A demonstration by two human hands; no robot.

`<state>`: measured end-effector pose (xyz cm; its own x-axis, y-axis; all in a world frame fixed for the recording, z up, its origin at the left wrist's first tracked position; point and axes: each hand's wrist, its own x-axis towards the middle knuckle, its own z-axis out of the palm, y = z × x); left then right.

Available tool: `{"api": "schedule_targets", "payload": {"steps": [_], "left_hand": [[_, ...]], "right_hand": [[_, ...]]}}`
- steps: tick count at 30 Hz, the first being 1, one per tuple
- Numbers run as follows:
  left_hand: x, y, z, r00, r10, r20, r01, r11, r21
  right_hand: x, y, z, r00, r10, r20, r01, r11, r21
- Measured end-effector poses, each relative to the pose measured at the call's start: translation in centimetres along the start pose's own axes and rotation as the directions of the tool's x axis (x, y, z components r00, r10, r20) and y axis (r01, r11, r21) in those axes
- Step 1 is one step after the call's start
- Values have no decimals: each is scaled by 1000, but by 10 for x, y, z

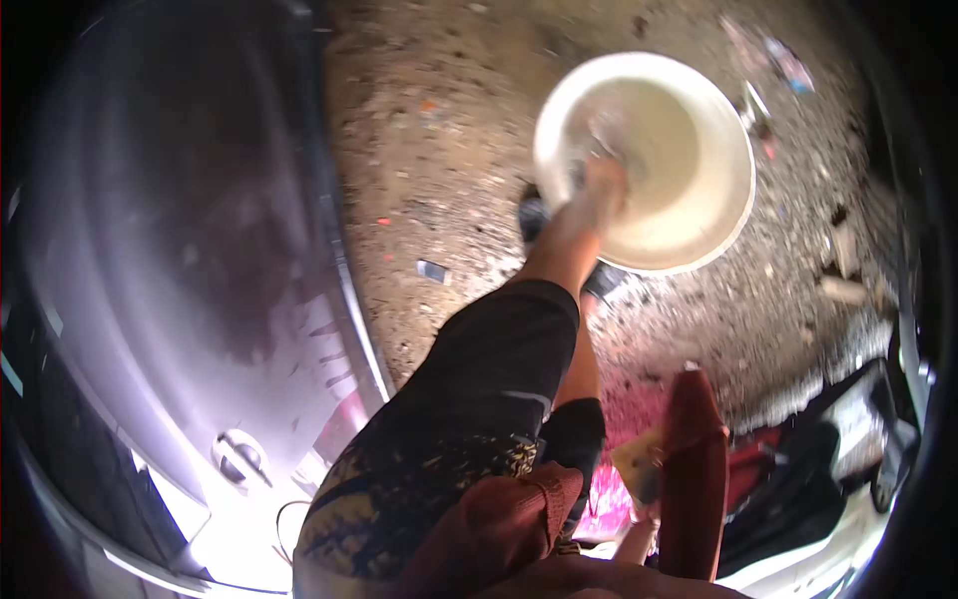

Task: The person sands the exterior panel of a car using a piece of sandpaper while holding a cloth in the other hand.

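My left forearm, bare below a dark patterned sleeve [499, 349], reaches down into a wide white basin [733, 215]. Cloudy water [669, 130] lies in the basin. My left hand [602, 150] is low inside it, at the left part of the water. Motion blur smears its fingers, so any thing in them cannot be made out. Maroon knit cloth [509, 514] and a long maroon piece [696, 459] hang near the lower edge. Between them a bit of skin [639, 539] shows below a yellowish patch; it may be my right hand, but its fingers are not clear.
A dark, glossy car door [180, 200] with a handle [239, 457] stands close on my left. Dark footwear [534, 213] is at the basin's near-left side. Gritty ground [439, 150] carries a small dark rectangular piece [432, 271] and litter. Black cloth [798, 489] lies lower right.
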<state>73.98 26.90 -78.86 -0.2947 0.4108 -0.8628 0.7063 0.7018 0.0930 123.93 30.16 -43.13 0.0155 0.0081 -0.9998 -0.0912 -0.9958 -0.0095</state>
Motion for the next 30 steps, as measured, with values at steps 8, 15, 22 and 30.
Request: {"api": "schedule_targets", "payload": {"steps": [8,15,22,30], "left_hand": [[-333,-75,-208,955,266,-133,-296,895,-335],[-622,-258,-319,849,-208,-486,273,960,64],[-702,-405,-308,723,-20,-690,513,685,518],[-698,-468,-306,503,13,-864,352,910,219]], "right_hand": [[37,-51,177,739,-38,673,147,983,-105],[7,41,472,496,227,838,314,853,-417],[-96,317,651,31,215,976,999,14,-35],[-147,477,702,-116,-155,981,927,337,163]]}}
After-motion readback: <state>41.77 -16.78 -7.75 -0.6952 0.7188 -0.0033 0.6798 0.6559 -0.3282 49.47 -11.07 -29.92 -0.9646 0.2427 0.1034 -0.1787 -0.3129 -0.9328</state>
